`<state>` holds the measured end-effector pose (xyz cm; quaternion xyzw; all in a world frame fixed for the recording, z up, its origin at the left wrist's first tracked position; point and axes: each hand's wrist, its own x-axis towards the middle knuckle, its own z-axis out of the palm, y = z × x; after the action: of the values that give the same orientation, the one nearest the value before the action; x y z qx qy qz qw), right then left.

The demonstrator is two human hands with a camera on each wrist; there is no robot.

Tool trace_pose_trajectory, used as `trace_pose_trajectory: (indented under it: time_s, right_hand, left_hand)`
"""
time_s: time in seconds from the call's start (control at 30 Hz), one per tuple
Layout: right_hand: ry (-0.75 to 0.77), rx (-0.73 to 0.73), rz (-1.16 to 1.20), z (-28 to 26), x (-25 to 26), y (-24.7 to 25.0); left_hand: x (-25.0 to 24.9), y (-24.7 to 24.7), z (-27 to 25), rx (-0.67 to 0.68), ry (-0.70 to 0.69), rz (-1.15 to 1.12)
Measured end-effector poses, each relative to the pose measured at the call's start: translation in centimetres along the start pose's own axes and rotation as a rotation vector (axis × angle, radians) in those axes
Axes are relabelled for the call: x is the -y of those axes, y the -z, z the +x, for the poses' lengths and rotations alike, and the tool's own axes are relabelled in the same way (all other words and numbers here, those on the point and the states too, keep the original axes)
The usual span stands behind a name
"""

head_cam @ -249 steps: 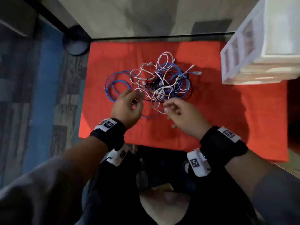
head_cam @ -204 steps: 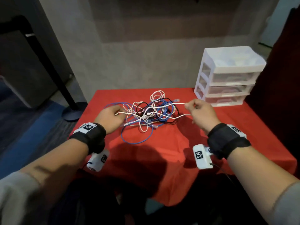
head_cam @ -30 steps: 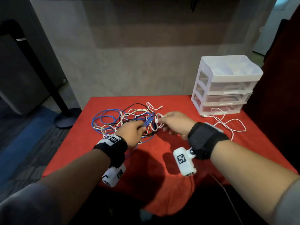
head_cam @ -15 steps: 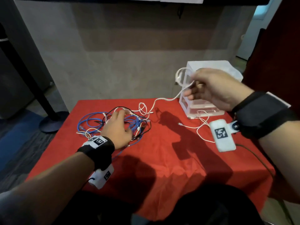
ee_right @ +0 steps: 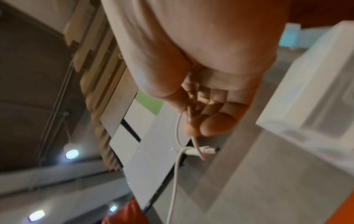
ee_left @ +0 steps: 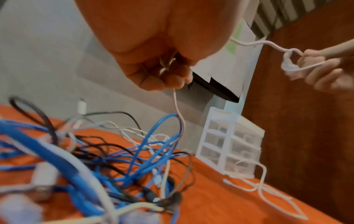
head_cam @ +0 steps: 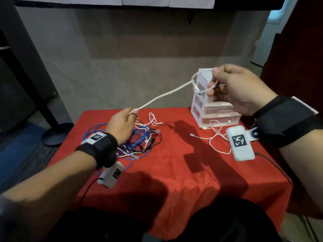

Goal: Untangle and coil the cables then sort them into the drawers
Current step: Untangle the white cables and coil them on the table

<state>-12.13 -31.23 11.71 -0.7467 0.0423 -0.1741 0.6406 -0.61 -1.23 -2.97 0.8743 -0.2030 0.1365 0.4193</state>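
Right hand (head_cam: 239,88) raised, pinching looped end of white cable (head_cam: 162,96). Left hand (head_cam: 120,125) pinches same cable lower, just above tangled cables (head_cam: 139,138) on red bench (head_cam: 174,172). Second white cable (head_cam: 215,137) lies loose before drawer unit (head_cam: 209,109).

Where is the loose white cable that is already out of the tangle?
In the head view the loose white cable lies on the red tablecloth at the right, just before the white drawer unit, apart from the cable tangle.

cable tangle (head_cam: 138,138) lies left on the table (head_cam: 174,172), drawer unit (head_cam: 209,109) back right.
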Motion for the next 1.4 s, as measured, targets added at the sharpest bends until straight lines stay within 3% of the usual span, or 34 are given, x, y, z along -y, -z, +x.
trace_pose_trajectory:
  time_s: [0.07,0.13,0.2,0.3,0.4,0.6,0.77,0.8,0.9,1.03,1.1,1.2,1.27,1.33,1.4]
  right_hand:
    - [-0.008,-0.049,-0.073,0.4,-1.0,1.0]
    - [-0.023,-0.073,-0.116,0.6,-1.8,1.2]
    - [-0.042,-0.067,-0.134,0.5,-2.3,1.1]
    - [-0.069,0.011,-0.132,0.1,-3.1,0.0]
    - [-0.050,0.122,-0.128,-0.8,-3.7,-2.2]
    - [-0.045,0.199,0.010,-2.5,-3.7,-6.5]
    - [-0.055,0.240,0.151,-3.4,-3.8,-7.2]
    - [-0.053,0.254,0.170,-3.6,-3.9,-7.2]
    - [-0.057,0.258,0.203,-4.1,-4.1,-7.2]
    - [-0.068,0.099,0.230,-3.8,-4.7,-6.6]
    - [-0.027,0.054,0.244,-3.5,-5.2,-6.2]
    - [0.088,0.079,0.319,-3.4,-5.5,-5.8]
    - [0.086,0.086,0.420,-3.4,-5.4,-5.6]
    - [0.040,0.014,0.479,-3.2,-5.7,-5.1]
    - [-0.001,-0.105,0.363,-2.7,-6.3,-4.2]
  left_hand:
    - [0.5,1.3,0.3,0.030,-0.013,0.173]
    - [0.7,1.7,0.8,0.064,0.063,0.159]
    - [0.6,1.8,1.1,0.047,0.162,0.013]
    - [-1.9,1.8,1.1,-0.027,0.196,-0.262]
    - [-7.3,1.0,0.2,0.036,0.208,-0.623]
    - [-12.0,-1.1,-0.8,0.261,0.171,-0.565]
    - [-10.9,-1.6,-0.6,0.026,0.248,-0.441]
    - [-10.6,-1.5,-0.6,0.030,0.266,-0.421]
    - [-10.2,-1.1,-1.3,0.220,0.249,-0.453]
    - [-10.0,-0.5,-1.6,0.438,0.218,-0.516]
    - [-9.5,-0.5,-1.6,0.478,0.241,-0.515]
    - [-8.9,-0.6,-1.9,0.434,0.337,-0.508]
    - [-8.4,-0.1,-1.5,0.371,0.472,-0.670]
    - [-7.7,1.0,-0.7,0.251,0.575,-0.844]
    - [-7.0,2.4,0.1,0.100,0.603,-0.985]
